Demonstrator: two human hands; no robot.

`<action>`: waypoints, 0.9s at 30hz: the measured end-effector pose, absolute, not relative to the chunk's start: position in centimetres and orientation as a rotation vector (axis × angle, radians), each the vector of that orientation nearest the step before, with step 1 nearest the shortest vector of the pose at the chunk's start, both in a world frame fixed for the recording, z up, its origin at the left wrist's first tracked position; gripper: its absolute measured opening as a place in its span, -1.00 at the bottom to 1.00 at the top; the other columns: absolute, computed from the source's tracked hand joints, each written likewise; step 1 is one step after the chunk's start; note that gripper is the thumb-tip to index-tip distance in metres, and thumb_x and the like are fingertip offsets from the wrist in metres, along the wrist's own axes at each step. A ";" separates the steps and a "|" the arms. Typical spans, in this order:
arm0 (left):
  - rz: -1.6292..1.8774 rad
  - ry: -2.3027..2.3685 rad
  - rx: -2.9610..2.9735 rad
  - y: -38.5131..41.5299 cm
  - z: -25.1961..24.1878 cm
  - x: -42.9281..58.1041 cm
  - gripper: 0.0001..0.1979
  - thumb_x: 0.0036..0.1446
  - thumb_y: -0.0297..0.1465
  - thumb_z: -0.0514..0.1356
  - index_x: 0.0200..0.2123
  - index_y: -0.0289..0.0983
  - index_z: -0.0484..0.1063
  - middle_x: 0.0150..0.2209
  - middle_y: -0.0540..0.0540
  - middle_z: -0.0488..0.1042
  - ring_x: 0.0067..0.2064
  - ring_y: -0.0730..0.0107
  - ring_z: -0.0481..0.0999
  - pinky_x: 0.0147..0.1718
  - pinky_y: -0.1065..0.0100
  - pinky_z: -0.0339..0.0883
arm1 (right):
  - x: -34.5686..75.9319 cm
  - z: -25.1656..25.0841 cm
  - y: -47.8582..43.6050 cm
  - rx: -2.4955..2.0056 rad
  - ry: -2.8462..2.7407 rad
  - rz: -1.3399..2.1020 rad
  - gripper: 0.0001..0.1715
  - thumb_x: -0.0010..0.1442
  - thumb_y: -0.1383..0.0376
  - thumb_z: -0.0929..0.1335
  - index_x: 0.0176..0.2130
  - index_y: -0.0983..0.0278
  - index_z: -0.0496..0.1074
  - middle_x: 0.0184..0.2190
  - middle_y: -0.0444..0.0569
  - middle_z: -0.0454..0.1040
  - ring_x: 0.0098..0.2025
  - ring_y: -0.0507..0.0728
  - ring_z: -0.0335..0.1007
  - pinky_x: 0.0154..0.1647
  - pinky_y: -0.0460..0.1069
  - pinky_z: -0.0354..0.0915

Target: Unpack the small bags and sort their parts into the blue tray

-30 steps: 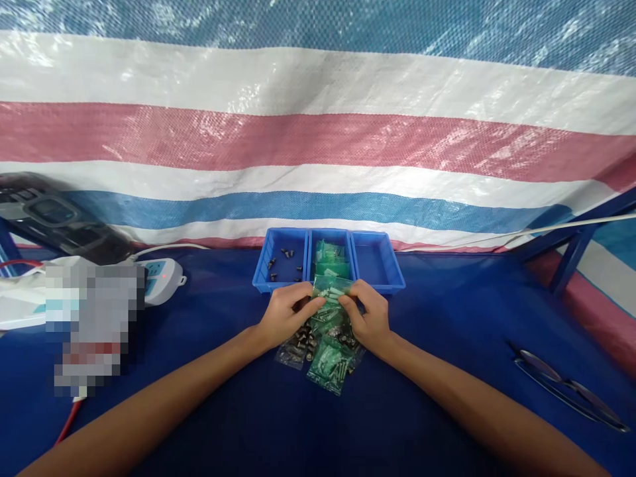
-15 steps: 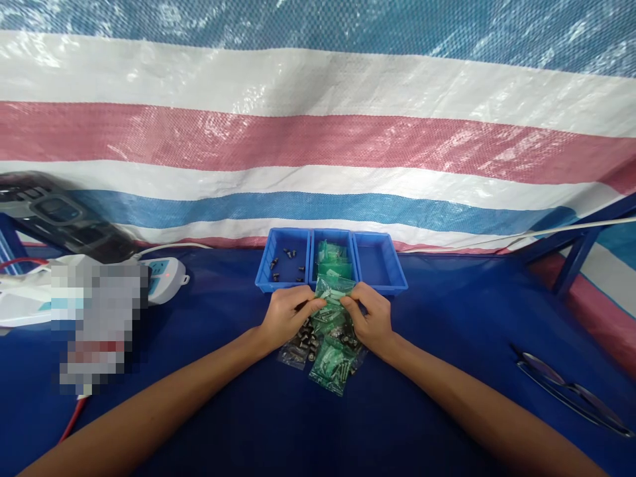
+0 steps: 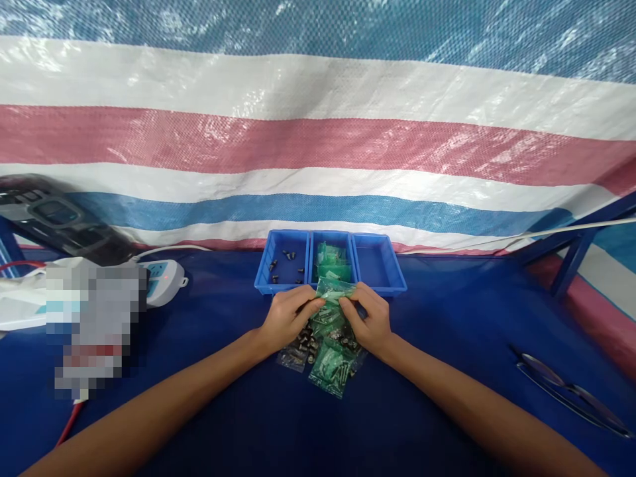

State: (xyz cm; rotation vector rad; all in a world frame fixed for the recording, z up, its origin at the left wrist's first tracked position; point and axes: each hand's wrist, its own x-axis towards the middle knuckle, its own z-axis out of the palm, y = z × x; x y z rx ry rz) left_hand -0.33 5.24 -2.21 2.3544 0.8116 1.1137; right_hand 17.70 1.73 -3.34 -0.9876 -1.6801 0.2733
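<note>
Between my two hands is a small green plastic bag (image 3: 334, 287), pinched at both sides. My left hand (image 3: 291, 317) grips its left edge with thumb and fingers closed. On the right edge, my right hand (image 3: 368, 318) does the same. Below lie a green bag of screws (image 3: 332, 368) and a pile of loose dark screws (image 3: 305, 344), partly hidden by my hands. Just beyond, the middle blue bin (image 3: 356, 271) holds several green bags. Several dark screws (image 3: 289, 255) lie scattered in the left blue bin (image 3: 263, 275). The right blue bin (image 3: 380, 262) shows a bare floor.
A white power strip (image 3: 169, 281) and a blurred-out object (image 3: 99, 324) are at the left, with a dark device (image 3: 64, 218) behind. Glasses (image 3: 571, 391) lie on the blue table (image 3: 447, 318) at right. A striped tarp (image 3: 318, 146) hangs behind the bins.
Both hands keep their pinch on the green bag and have barely moved. The view has shifted slightly; the bins and their contents look the same.
</note>
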 end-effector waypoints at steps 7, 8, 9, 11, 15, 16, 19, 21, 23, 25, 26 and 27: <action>1.124 0.828 2.355 5.1 -2.1 -0.2 -0.80 0.22 -0.40 0.06 -0.46 -0.30 0.30 -0.59 0.04 0.22 -0.55 0.53 0.21 -0.54 0.46 0.09 | 17.8 -3.1 1.8 -1.019 -1.691 0.322 -0.79 0.22 0.32 0.25 -0.46 0.27 0.26 -0.56 -0.12 0.19 -0.52 0.04 0.15 -0.49 -0.05 0.11; 1.138 0.836 2.353 5.1 -2.1 -0.2 -0.81 0.22 -0.40 0.07 -0.45 -0.30 0.31 -0.59 0.04 0.23 -0.56 0.54 0.20 -0.55 0.46 0.09 | 17.8 -3.1 1.8 -1.021 -1.690 0.328 -0.79 0.23 0.32 0.24 -0.46 0.27 0.26 -0.56 -0.12 0.19 -0.52 0.04 0.15 -0.49 -0.05 0.11; 1.150 0.845 2.350 5.0 -2.1 -0.2 -0.81 0.22 -0.40 0.07 -0.45 -0.30 0.33 -0.60 0.04 0.23 -0.57 0.54 0.20 -0.56 0.46 0.08 | 17.7 -3.0 1.8 -1.022 -1.688 0.333 -0.78 0.23 0.32 0.24 -0.47 0.27 0.26 -0.56 -0.12 0.19 -0.52 0.04 0.15 -0.49 -0.05 0.11; 1.150 0.859 2.341 5.0 -2.1 -0.2 -0.79 0.22 -0.39 0.06 -0.47 -0.30 0.33 -0.61 0.04 0.24 -0.58 0.55 0.20 -0.57 0.46 0.07 | 17.7 -3.0 1.8 -1.025 -1.688 0.340 -0.77 0.24 0.31 0.23 -0.47 0.27 0.26 -0.57 -0.12 0.19 -0.53 0.04 0.14 -0.49 -0.05 0.11; 1.074 0.858 2.310 5.0 -2.0 -0.3 -0.68 0.22 -0.36 0.05 -0.57 -0.31 0.30 -0.65 0.05 0.24 -0.60 0.56 0.21 -0.57 0.46 0.08 | 17.7 -2.8 1.7 -1.034 -1.703 0.345 -0.80 0.24 0.31 0.23 -0.43 0.28 0.30 -0.55 -0.10 0.21 -0.51 0.05 0.16 -0.48 -0.04 0.12; 1.053 0.859 2.300 5.0 -2.0 -0.3 -0.67 0.23 -0.35 0.04 -0.58 -0.31 0.30 -0.65 0.05 0.25 -0.60 0.56 0.22 -0.57 0.46 0.09 | 17.7 -2.8 1.7 -1.030 -1.708 0.350 -0.81 0.24 0.31 0.22 -0.41 0.28 0.31 -0.54 -0.09 0.23 -0.50 0.05 0.17 -0.47 -0.04 0.13; 1.018 0.866 2.285 5.0 -1.9 -0.4 -0.64 0.24 -0.36 0.02 -0.60 -0.32 0.31 -0.66 0.04 0.26 -0.61 0.56 0.22 -0.57 0.46 0.09 | 17.7 -2.8 1.7 -1.021 -1.724 0.361 -0.83 0.24 0.32 0.22 -0.38 0.28 0.31 -0.52 -0.08 0.25 -0.49 0.06 0.18 -0.46 -0.03 0.14; 1.023 0.866 2.293 5.0 -2.0 -0.4 -0.63 0.24 -0.37 0.02 -0.62 -0.32 0.30 -0.67 0.04 0.26 -0.61 0.56 0.21 -0.57 0.46 0.08 | 17.7 -2.9 1.7 -1.012 -1.731 0.349 -0.81 0.25 0.32 0.22 -0.41 0.27 0.29 -0.54 -0.09 0.22 -0.51 0.06 0.16 -0.48 -0.04 0.12; 1.039 0.867 2.312 5.0 -2.1 -0.3 -0.62 0.24 -0.37 0.02 -0.64 -0.32 0.28 -0.68 0.04 0.23 -0.62 0.57 0.19 -0.59 0.46 0.06 | 17.7 -3.1 1.7 -1.002 -1.741 0.334 -0.77 0.25 0.30 0.22 -0.45 0.26 0.26 -0.57 -0.11 0.18 -0.53 0.05 0.14 -0.50 -0.04 0.11; 1.054 0.863 2.337 5.0 -2.2 -0.4 -0.60 0.23 -0.36 0.03 -0.66 -0.31 0.24 -0.69 0.05 0.20 -0.64 0.57 0.16 -0.61 0.45 0.03 | 17.7 -3.3 1.8 -0.998 -1.751 0.317 -0.74 0.26 0.29 0.21 -0.48 0.25 0.23 -0.57 -0.12 0.16 -0.54 0.05 0.12 -0.51 -0.04 0.10; 1.063 0.855 2.344 5.0 -2.2 -0.4 -0.59 0.23 -0.36 0.03 -0.67 -0.31 0.23 -0.70 0.05 0.18 -0.64 0.57 0.15 -0.61 0.45 0.02 | 17.7 -3.3 1.8 -0.997 -1.757 0.308 -0.73 0.26 0.29 0.21 -0.48 0.25 0.22 -0.57 -0.12 0.16 -0.54 0.05 0.12 -0.51 -0.04 0.09; 1.067 0.843 2.346 5.0 -2.2 -0.4 -0.59 0.23 -0.36 0.02 -0.67 -0.31 0.23 -0.70 0.05 0.17 -0.64 0.57 0.14 -0.61 0.45 0.01 | 17.7 -3.4 1.8 -0.997 -1.761 0.304 -0.73 0.26 0.28 0.21 -0.48 0.25 0.22 -0.57 -0.12 0.16 -0.54 0.05 0.12 -0.51 -0.05 0.09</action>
